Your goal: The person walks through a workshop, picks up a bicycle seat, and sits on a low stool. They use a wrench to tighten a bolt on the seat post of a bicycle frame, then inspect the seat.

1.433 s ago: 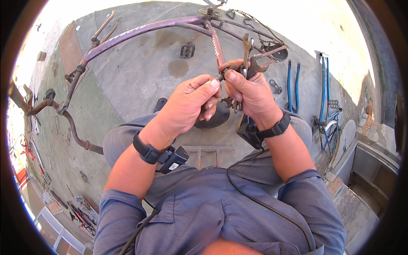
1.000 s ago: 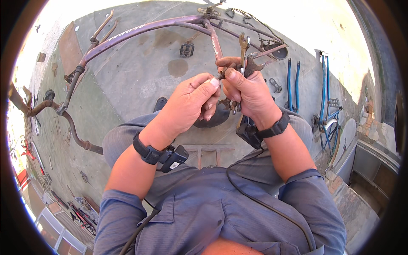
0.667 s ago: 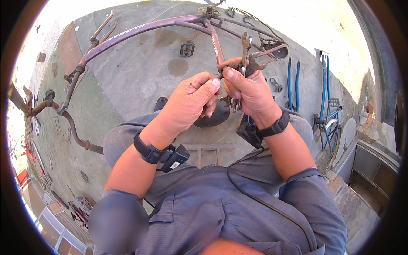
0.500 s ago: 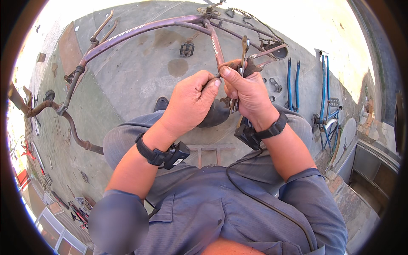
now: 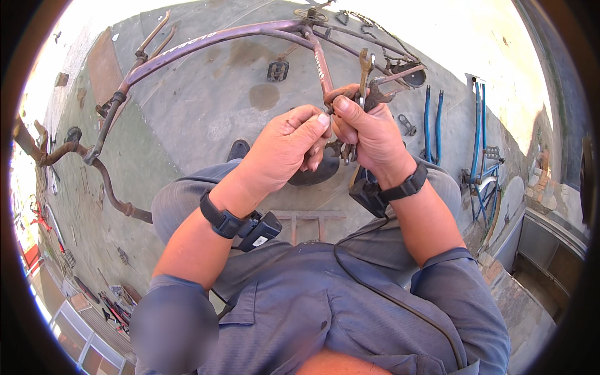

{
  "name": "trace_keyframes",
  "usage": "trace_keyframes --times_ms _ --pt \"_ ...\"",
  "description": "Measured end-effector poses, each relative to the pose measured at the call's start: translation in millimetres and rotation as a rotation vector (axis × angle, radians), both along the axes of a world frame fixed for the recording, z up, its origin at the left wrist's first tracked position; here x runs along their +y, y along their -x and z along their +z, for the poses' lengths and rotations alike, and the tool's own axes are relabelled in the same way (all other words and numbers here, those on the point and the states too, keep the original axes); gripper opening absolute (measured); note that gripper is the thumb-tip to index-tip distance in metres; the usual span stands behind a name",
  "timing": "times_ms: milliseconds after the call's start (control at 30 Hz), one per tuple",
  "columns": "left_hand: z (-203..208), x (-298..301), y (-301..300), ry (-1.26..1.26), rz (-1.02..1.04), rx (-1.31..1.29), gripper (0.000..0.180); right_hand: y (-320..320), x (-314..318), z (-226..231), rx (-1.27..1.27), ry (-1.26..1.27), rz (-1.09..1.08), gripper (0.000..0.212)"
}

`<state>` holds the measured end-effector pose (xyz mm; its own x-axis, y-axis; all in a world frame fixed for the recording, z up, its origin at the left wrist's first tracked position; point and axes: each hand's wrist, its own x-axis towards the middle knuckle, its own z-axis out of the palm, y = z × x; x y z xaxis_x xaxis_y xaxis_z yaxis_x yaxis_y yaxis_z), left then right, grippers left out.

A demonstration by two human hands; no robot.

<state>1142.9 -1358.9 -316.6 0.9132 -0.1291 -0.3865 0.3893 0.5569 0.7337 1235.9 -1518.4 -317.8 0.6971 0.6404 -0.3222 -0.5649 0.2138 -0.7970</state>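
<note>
A purple bicycle frame (image 5: 212, 42) lies across the far side, its reddish seat tube (image 5: 322, 65) running down to my hands. In my right hand (image 5: 375, 134) is a bunch of wrenches (image 5: 365, 64), their open jaws sticking out above and below the fist. The thumb and fingers of my left hand (image 5: 281, 150) pinch together at the end of the seat tube, beside the right thumb. Whatever small piece lies between them is too hidden to name. Below the hands, partly covered, is a black saddle (image 5: 317, 171).
A rusty handlebar (image 5: 115, 194) curves along the left. Blue forks (image 5: 432, 125) and a blue frame (image 5: 480, 150) lie at right. A pedal (image 5: 277, 70), a chain (image 5: 375, 25) and small metal parts (image 5: 406, 125) rest on the concrete floor. Another frame part (image 5: 309, 215) lies between my legs.
My left hand has shifted slightly right, and its lower fingers now show curled beneath the thumb. The right hand has tilted a little, still gripping the wrenches.
</note>
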Motion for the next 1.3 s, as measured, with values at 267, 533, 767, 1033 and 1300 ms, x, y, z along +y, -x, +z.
trace_keyframes --times_ms 267,533,767,1033,1300 --pt "3 -7 -1 -0.527 0.03 -0.133 0.022 2 1 -3 0.01 0.049 -0.034 0.026" --pt "5 4 -1 0.268 -0.07 0.037 0.029 -3 -4 4 -0.004 -0.113 0.101 0.029" --pt "0 0 1 -0.102 -0.012 -0.022 0.025 1 0 -2 0.02 0.001 -0.025 0.021" --pt "1 -2 -1 -0.229 0.009 -0.042 0.025 1 1 1 0.064 -0.009 -0.004 0.026" --pt "2 5 -1 0.3 -0.064 0.045 0.029 1 -2 3 0.027 -0.091 0.05 0.026"
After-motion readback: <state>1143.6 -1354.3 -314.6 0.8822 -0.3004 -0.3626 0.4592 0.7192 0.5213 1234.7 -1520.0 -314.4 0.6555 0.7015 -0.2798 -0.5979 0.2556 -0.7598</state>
